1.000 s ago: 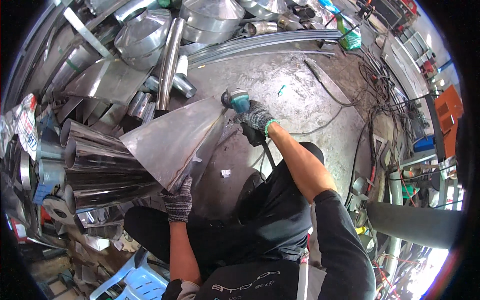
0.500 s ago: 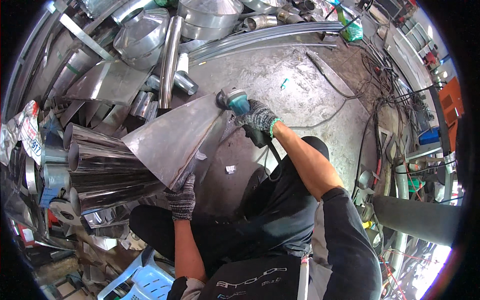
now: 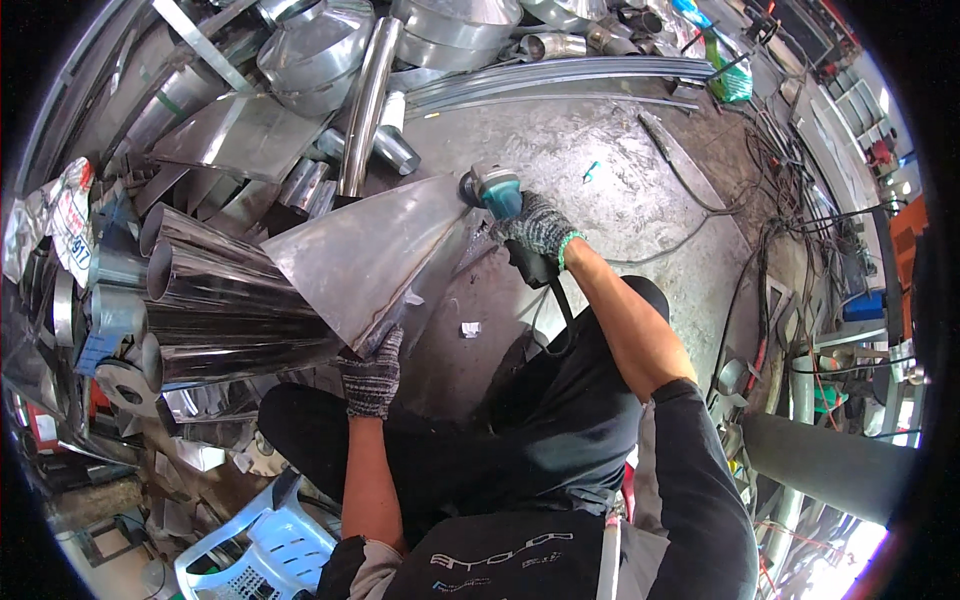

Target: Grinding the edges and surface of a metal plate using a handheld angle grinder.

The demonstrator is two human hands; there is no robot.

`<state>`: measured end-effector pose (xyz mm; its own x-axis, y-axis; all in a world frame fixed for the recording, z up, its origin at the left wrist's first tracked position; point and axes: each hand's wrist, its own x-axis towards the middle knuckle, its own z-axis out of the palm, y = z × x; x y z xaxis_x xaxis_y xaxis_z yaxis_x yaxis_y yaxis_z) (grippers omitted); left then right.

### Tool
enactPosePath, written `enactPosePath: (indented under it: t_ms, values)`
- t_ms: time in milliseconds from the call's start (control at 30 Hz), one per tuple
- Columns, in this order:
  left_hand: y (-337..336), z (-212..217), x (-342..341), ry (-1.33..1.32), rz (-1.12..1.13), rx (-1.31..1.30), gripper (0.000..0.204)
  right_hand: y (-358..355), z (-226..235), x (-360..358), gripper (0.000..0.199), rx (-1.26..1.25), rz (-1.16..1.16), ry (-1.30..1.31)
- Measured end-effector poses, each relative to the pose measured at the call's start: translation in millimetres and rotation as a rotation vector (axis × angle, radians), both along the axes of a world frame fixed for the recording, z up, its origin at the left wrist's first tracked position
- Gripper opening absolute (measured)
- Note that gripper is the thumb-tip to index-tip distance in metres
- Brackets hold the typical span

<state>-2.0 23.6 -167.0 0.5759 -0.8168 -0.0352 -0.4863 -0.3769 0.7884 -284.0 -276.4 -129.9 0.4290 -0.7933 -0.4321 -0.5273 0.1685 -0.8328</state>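
My right hand (image 3: pixel 540 226), in a grey knitted glove with a green cuff edge, is wrapped round a teal angle grinder (image 3: pixel 499 194). The grinder's disc end meets the far right corner of a tapered grey sheet-metal piece (image 3: pixel 362 250); whether the disc touches the metal I cannot tell. A brownish seam runs down the piece's right edge. At its near lower corner my left hand (image 3: pixel 372 378), gloved alike, grips the edge, with its fingertips partly hidden. The piece's left side rests against several shiny metal tubes (image 3: pixel 235 275).
A long steel tube (image 3: pixel 370 105) and round metal hoods (image 3: pixel 455 30) lie beyond the sheet piece. Metal strips (image 3: pixel 560 72) stretch across the back. Tangled cables (image 3: pixel 775 215) cover the right side. A blue plastic chair (image 3: pixel 290 540) is at lower left, and a white scrap (image 3: pixel 470 329) lies on the floor.
The whole view has shifted, so the surroundings sit further right in the picture. Both hands keep their grips, and the grinder stays at the same corner of the sheet-metal piece.
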Motion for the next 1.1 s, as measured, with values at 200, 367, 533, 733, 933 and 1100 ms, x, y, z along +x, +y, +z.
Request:
enactPosePath:
  t_ms: [200,367,533,733,933,1100]
  values:
    - [-6.7,34.0,-18.2,0.114,0.008,0.067,0.038,-7.0,-8.6,-3.6,0.047,0.012,0.025,-0.064]
    - [15.6,-14.0,-52.7,0.063,0.177,-0.102,0.051,-3.7,-10.6,0.4,0.050,0.072,-0.022,-0.164]
    - [13.9,-53.9,-75.0,0.068,0.325,-0.121,0.057,9.4,16.0,7.6,0.033,0.102,-0.070,-0.188]
    - [-29.9,-12.5,-51.0,0.178,0.173,-0.141,0.045,-18.4,-29.3,-0.9,0.044,-0.020,-0.113,-0.175]
    - [-20.4,-12.7,-30.7,0.123,0.138,-0.190,0.046,-19.3,-31.9,12.4,0.047,0.030,-0.014,-0.152]
    - [-21.3,-10.9,-27.7,0.054,0.114,0.018,0.062,-37.1,-29.3,14.3,0.050,0.019,-0.012,-0.092]
